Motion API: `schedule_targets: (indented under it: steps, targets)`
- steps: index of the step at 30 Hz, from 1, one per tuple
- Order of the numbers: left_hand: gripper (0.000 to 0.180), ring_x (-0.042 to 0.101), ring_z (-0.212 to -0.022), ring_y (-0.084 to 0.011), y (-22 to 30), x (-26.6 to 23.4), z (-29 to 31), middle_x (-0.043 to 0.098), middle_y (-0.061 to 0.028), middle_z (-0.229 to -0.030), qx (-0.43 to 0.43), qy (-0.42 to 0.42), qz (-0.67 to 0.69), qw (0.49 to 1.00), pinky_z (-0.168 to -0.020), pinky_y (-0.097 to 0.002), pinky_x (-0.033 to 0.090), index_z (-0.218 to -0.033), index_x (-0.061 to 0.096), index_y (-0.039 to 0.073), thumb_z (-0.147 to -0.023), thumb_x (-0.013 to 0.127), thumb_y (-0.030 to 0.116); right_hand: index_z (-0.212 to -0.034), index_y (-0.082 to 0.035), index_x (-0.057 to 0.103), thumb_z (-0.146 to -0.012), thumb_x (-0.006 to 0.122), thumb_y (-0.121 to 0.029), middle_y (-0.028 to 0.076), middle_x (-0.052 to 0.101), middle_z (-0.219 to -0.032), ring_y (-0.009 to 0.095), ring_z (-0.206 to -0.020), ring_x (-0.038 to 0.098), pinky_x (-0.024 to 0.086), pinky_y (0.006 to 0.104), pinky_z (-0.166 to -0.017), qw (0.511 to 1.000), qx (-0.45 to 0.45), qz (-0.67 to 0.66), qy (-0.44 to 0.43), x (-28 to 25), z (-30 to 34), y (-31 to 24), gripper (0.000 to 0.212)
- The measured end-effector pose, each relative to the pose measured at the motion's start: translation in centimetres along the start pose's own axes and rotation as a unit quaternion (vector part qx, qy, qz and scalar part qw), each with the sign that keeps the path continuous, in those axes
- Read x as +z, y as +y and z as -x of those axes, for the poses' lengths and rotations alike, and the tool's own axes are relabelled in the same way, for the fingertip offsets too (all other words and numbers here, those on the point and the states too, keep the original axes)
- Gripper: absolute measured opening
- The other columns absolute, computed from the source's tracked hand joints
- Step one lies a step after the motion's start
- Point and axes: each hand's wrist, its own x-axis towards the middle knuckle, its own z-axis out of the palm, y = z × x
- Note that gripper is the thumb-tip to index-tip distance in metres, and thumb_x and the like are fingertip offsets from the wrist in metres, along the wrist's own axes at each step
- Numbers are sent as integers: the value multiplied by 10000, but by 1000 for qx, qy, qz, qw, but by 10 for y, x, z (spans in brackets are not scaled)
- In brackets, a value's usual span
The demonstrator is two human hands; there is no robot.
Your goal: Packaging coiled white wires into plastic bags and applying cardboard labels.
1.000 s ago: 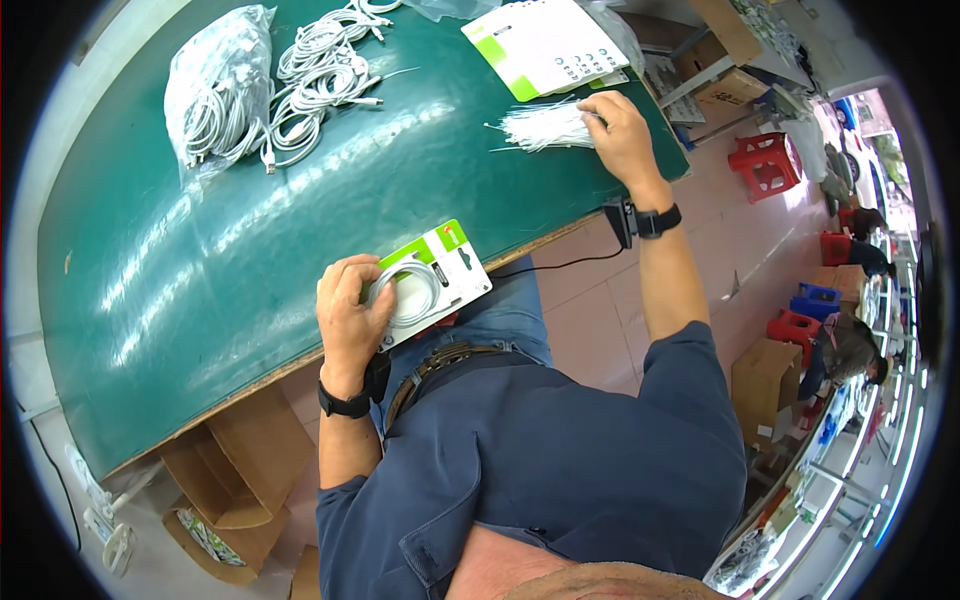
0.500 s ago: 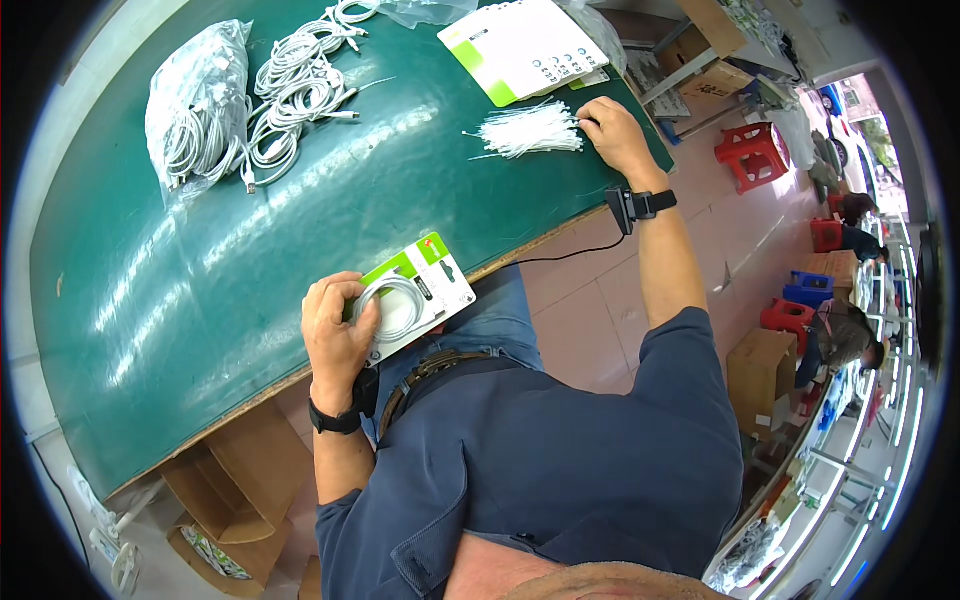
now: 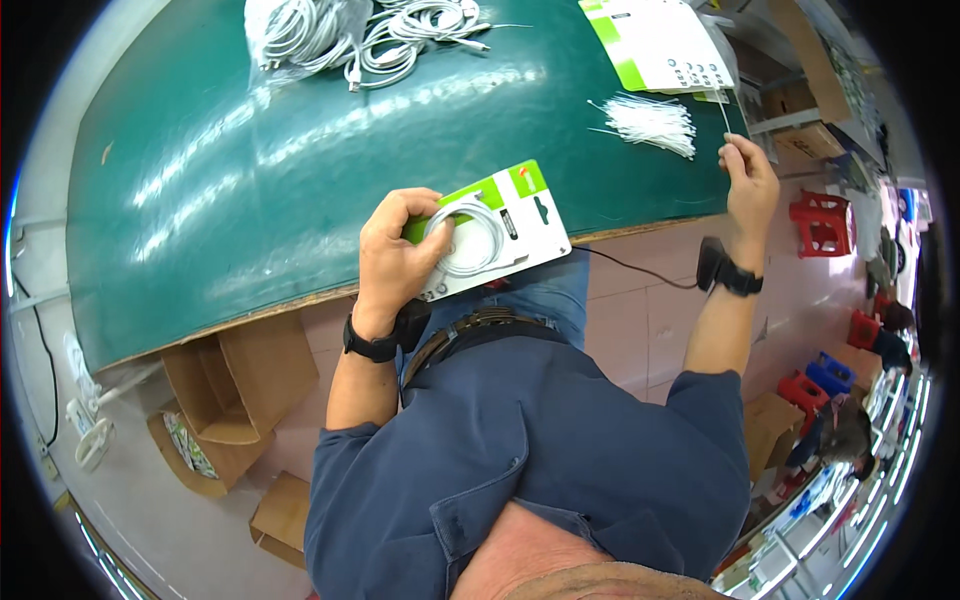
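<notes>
My left hand (image 3: 398, 245) grips a white and green packaging card (image 3: 535, 235) near the table's front edge, thumb on its face. On that card lies a coiled white cable (image 3: 497, 238), pressed down by the thumb. Off to the right, my right hand (image 3: 750, 185) pinches one thin white cable tie (image 3: 724, 112), which points up and away from the fingertips. Just left of it, a loose pile of white cable ties (image 3: 650, 122) rests on the green table (image 3: 330, 185). Behind the pile sits a stack of similar cards (image 3: 665, 45).
Toward the far side are a clear plastic bag of cables (image 3: 305, 35) and several loose grey-white cables (image 3: 415, 40). Open cardboard boxes (image 3: 240, 385) stand below the table at left. A red stool (image 3: 822, 222) is on the floor at right, with people farther off.
My right hand has drawn away from the pile with a cable tie in its fingers. The card stays in my left hand. My view has shifted, so the table sits higher and farther right.
</notes>
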Motion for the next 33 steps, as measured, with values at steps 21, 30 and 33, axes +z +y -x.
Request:
schedule_targets:
  steps: [21, 30, 33]
  targets:
    - [373, 551, -980, -150, -4, -7, 7, 593, -88, -1220, -139, -28, 666, 732, -841, -295, 471, -1294, 612, 19, -1033, 636, 284, -934, -2, 708, -921, 709, -10, 43, 642, -790, 98, -673, 558, 437, 255, -607, 931, -130, -209, -271, 150, 102, -147, 15]
    - [389, 555, -981, -156, -1, -4, 7, 598, -91, -1222, -137, -33, 662, 736, -846, -293, 471, -1292, 610, 23, -1029, 637, 307, -907, 2, 713, -907, 704, -1, 42, 646, -772, 95, -628, 545, 422, 260, -569, 937, -110, -197, -268, 151, 105, -138, 9]
    - [381, 558, -977, -158, 1, -2, 8, 602, -94, -1217, -140, -28, 659, 738, -844, -296, 473, -1291, 609, 19, -1021, 649, 286, -903, 2, 714, -907, 704, -2, 40, 645, -770, 91, -624, 540, 418, 258, -565, 937, -105, -197, -268, 151, 107, -135, 10]
